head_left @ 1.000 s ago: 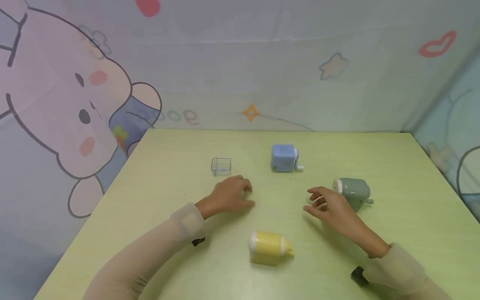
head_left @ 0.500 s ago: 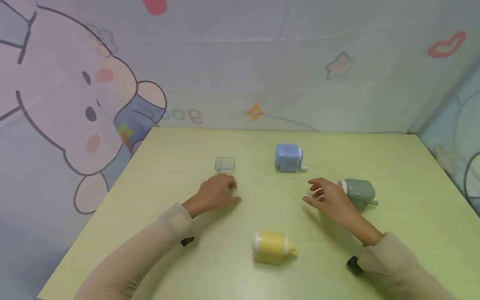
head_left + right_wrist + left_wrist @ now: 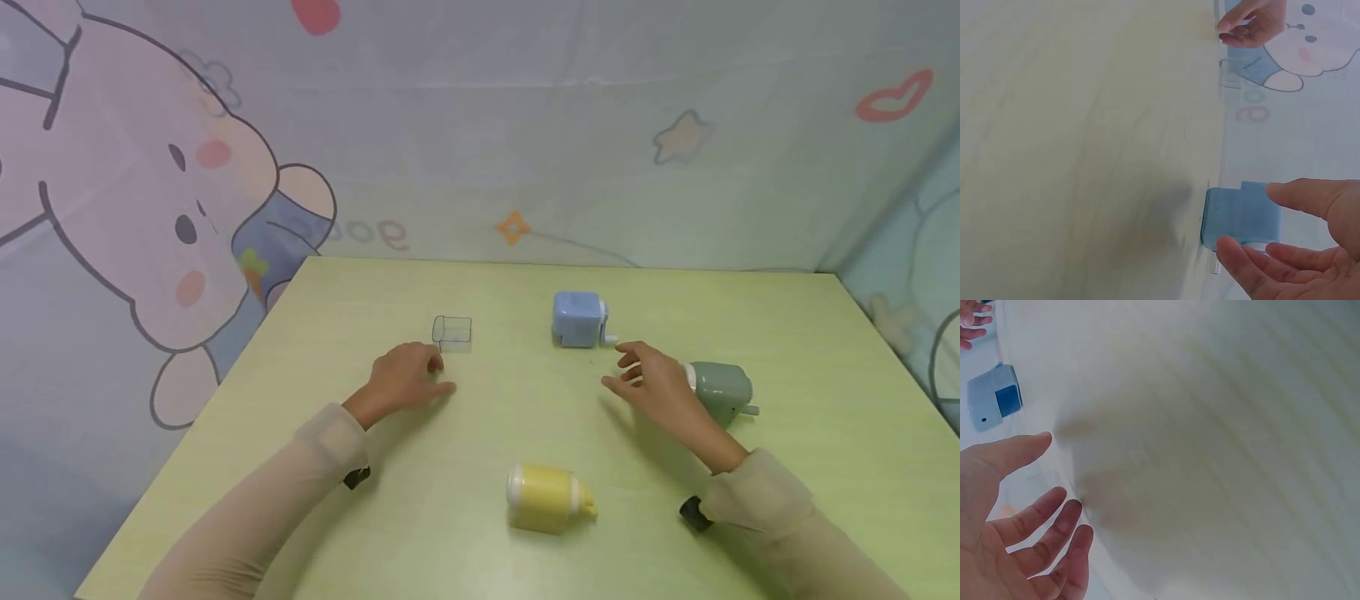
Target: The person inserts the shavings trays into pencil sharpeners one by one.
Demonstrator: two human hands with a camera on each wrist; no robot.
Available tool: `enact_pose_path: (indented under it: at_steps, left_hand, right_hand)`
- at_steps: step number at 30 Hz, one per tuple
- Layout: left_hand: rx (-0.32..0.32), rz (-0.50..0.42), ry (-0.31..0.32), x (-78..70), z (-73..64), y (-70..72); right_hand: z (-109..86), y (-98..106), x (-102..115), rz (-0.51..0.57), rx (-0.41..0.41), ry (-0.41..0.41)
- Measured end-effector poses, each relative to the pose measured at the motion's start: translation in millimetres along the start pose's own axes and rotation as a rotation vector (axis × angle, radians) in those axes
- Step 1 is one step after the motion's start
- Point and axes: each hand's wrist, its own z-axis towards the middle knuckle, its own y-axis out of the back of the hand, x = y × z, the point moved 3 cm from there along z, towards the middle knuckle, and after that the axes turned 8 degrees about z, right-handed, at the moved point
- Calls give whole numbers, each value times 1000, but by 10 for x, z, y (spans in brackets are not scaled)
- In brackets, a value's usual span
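Note:
My left hand point(image 3: 408, 377) hovers just in front of a small clear plastic tray point(image 3: 452, 331), with thumb and fingers apart and nothing between them. A blue crank pencil sharpener point(image 3: 577, 319) stands upright at the back; the left wrist view shows an opening in its side. My right hand point(image 3: 660, 392) is in the air before the blue sharpener's handle, its fingers loosely bent and holding nothing. In the head view it partly covers a green pencil sharpener point(image 3: 722, 387). In the right wrist view the blue sharpener point(image 3: 1241, 215) appears behind the fingertips.
A yellow pencil sharpener point(image 3: 543, 498) lies near the front middle of the pale green table point(image 3: 330, 525). Behind the table hangs a printed cloth point(image 3: 465, 125) with a cartoon rabbit. Black wrist cameras point(image 3: 695, 515) show beneath the sleeves.
My left hand has moved left, away from the middle and closer to the clear tray. The right hand has shifted slightly forward toward the blue sharpener. The head view has turned slightly.

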Motion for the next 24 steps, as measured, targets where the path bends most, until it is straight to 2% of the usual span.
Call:
enact_pose_path:
  at_steps: [7,15,19,24]
  left_hand:
    - [-14,-2,69,183,39,23]
    - [-57,-24,143,313,116,42]
    - [-81,-19,145,332,167,35]
    - [-94,9,114,307,238,12]
  right_hand:
    - [113,-13,-9,0,-13,-30]
    - [218,-34,-13,14,-22,-57]
    - [274,-48,-20,5,-28,-72]
    - [340,-67,-53,8,-36,-91]
